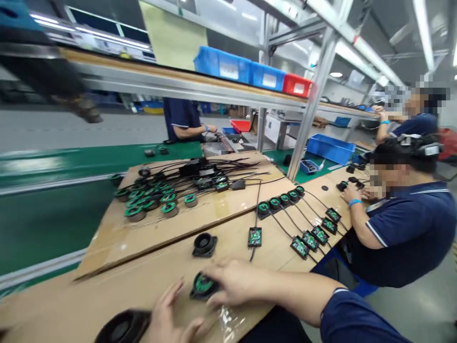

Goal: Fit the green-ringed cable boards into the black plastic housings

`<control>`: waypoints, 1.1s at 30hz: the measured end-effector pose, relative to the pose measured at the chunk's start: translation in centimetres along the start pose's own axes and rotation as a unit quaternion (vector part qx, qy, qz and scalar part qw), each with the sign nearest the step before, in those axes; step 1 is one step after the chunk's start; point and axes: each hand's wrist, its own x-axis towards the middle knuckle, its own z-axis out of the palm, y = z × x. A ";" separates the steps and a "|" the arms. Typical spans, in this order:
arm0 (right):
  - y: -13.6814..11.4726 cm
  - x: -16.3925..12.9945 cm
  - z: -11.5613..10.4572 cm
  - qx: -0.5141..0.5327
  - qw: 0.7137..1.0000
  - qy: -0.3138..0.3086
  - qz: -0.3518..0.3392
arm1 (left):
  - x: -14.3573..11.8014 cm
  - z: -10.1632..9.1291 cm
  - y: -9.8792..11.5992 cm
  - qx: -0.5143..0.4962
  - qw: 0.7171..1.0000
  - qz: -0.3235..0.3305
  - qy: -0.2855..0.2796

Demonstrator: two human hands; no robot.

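Left hand (170, 317) sits lowest at the near table (107, 295) edge, fingers spread, gripping nothing, just beside a black round housing (123, 327). Right hand (232, 282) clasps the green-wound coil part (203, 286), which rests on the cardboard-topped table near that same edge. Second black housing (204, 245) lies just beyond, untouched; a co-worker (410, 224) sits at the right edge.

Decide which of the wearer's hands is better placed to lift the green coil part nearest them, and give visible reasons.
Probably the right hand: its fingers already rest on the green coil part. The left hand lies open beside it, not touching, nearer the black housing.
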 end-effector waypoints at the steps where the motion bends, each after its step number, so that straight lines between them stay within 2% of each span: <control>1: 0.6 -0.8 -1.3 0.008 1.000 0.002 -0.004 | -0.3 0.3 1.4 0.033 0.999 0.033 0.010; 4: 4.2 -2.9 -4.6 -0.021 0.997 -0.010 0.069 | 0.2 1.4 4.4 0.083 0.993 0.080 -0.016; 6: 7.2 -3.5 -5.3 -0.060 0.990 -0.060 0.109 | 1.1 1.7 5.0 0.093 0.992 0.078 -0.038; 9: 10.5 -3.7 -4.4 -0.121 0.980 -0.114 0.105 | 1.7 1.4 4.9 0.098 0.992 0.065 -0.042; 12: 11.5 -2.9 -3.1 -0.197 0.975 -0.078 0.073 | 1.7 1.0 4.4 0.098 0.991 0.081 -0.044; 15: 11.6 -1.3 -2.7 -0.246 0.965 -0.074 0.052 | 1.9 1.0 4.0 0.117 0.989 0.083 -0.026; 18: 11.1 -0.2 -4.1 -0.273 0.956 -0.098 0.037 | 2.2 1.0 3.7 0.159 0.986 0.056 -0.014; 20: 9.7 -0.6 -6.3 -0.284 0.954 -0.090 0.013 | 2.5 0.9 3.6 0.169 0.984 0.037 -0.038; 23: 6.3 -3.3 -11.2 -0.223 0.974 -0.045 -0.019 | 2.9 1.1 3.6 0.158 0.984 0.004 -0.087; 25: 4.1 -6.1 -14.4 -0.149 0.988 -0.034 -0.002 | 3.4 1.9 3.7 0.135 0.986 0.003 -0.102; 27: 2.6 -9.3 -16.3 -0.085 0.994 -0.036 0.054 | 4.5 3.5 3.8 0.099 0.989 0.029 -0.106; 28: 2.3 -10.8 -16.5 -0.059 0.993 -0.039 0.090 | 5.3 4.5 3.8 0.079 0.990 0.045 -0.109; 30: 2.7 -13.3 -15.4 -0.019 0.985 -0.044 0.164 | 7.3 6.8 4.2 0.036 0.989 0.070 -0.125; 33: 5.0 -16.0 -11.4 -0.003 0.967 -0.023 0.255 | 11.1 10.7 5.3 -0.023 0.983 0.072 -0.166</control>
